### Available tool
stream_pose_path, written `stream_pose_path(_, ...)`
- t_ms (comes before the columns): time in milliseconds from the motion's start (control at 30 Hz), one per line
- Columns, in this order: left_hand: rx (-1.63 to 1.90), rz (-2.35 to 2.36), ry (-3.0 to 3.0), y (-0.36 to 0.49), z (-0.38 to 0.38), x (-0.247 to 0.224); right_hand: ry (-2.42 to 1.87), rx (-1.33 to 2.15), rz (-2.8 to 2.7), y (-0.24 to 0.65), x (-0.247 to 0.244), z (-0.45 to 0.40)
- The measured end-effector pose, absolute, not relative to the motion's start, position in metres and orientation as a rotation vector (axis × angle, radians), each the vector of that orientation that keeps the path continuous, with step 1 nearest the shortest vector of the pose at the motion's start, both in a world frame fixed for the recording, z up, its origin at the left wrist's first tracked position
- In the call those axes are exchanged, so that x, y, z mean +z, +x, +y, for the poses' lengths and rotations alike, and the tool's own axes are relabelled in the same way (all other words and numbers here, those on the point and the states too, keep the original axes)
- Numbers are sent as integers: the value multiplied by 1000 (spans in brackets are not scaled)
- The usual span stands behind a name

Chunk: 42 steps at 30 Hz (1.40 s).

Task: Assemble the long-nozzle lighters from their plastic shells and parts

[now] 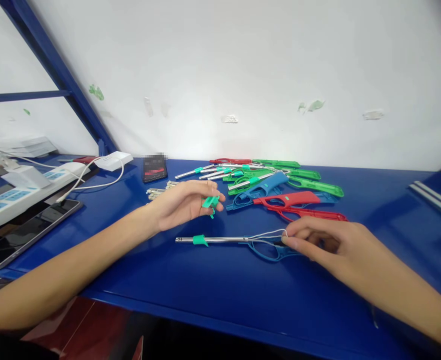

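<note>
My left hand (192, 202) is curled, with small green plastic pieces (211, 201) between its thumb and fingers. Below it on the table lies a metal lighter tube (224, 240) carrying a green plastic sleeve (199, 240) near its left end. The tube's right end meets a blue lighter handle half (268, 252), which my right hand (323, 242) partly covers. A looped white wire (267, 233) runs from the tube to my right thumb and fingertips, which pinch it. Something dark shows at those fingertips, too covered to name.
Behind the hands lie red handle halves (293, 199), green handle halves (316, 185) and several metal tubes (193, 172). Small pale parts (155, 192) sit beside my left wrist. Left are phones (28, 235) and a power strip (2, 200); metal rods (434, 200) lie far right.
</note>
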<state>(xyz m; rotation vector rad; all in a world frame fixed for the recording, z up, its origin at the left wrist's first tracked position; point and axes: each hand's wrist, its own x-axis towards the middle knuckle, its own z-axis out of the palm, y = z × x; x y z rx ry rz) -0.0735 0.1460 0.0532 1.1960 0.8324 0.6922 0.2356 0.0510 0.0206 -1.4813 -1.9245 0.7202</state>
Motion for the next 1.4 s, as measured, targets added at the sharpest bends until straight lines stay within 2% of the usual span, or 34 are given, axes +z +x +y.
stream_pose_path(367,704,901,1240,-72,149,40,-1487,699,-1916,235,18,51)
stream_pose_path(1400,646,666,1528,-65,132,43,-1500,706,-1927,238,17,51)
